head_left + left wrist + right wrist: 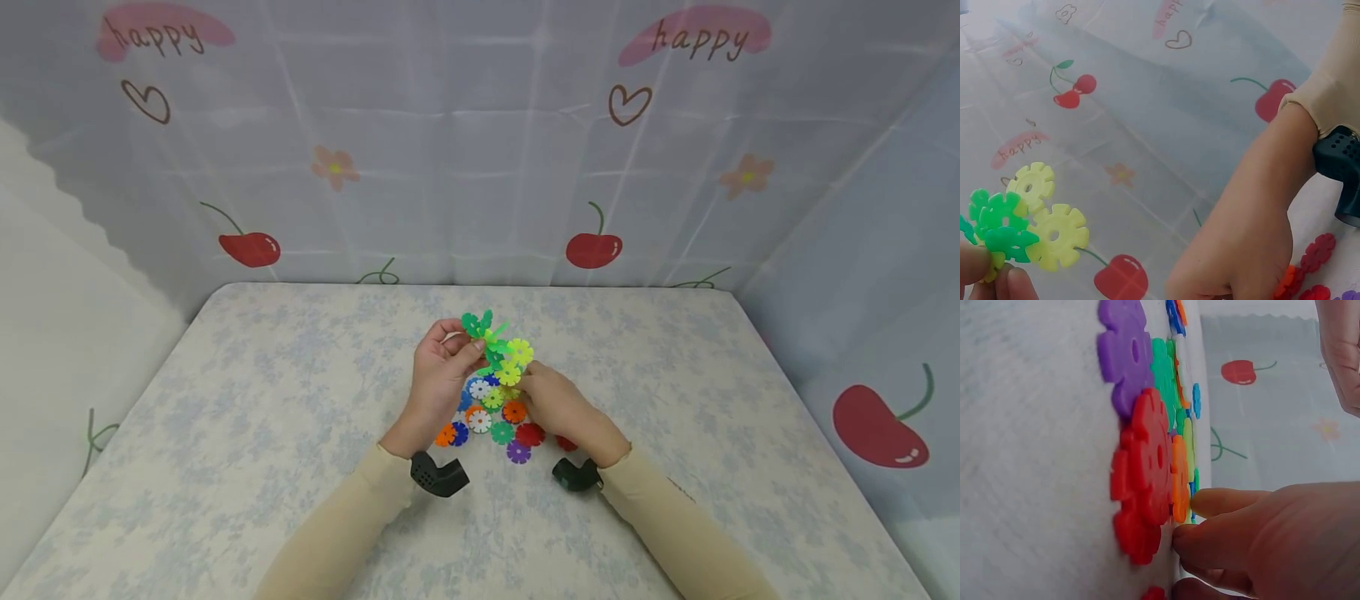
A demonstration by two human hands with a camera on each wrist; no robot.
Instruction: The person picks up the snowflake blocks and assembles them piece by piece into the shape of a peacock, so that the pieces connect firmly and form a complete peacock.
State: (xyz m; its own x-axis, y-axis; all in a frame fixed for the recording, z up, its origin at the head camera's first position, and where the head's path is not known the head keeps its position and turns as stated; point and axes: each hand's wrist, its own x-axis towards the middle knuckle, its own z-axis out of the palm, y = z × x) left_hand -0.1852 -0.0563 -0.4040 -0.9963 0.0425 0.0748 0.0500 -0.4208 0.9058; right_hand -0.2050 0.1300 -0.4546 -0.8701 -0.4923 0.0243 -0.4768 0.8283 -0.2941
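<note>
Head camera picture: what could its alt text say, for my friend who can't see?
A person's left hand holds up green and yellow flower-shaped pieces joined together. The right hand is beside more pieces in many colours on a pale, patterned table. Behind is a curtain printed with cherries and the word "happy".

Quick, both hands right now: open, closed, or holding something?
Left hand: holding the green-and-yellow disc cluster.
Right hand: at the disc pile; can't tell whether it's gripping one.
</note>
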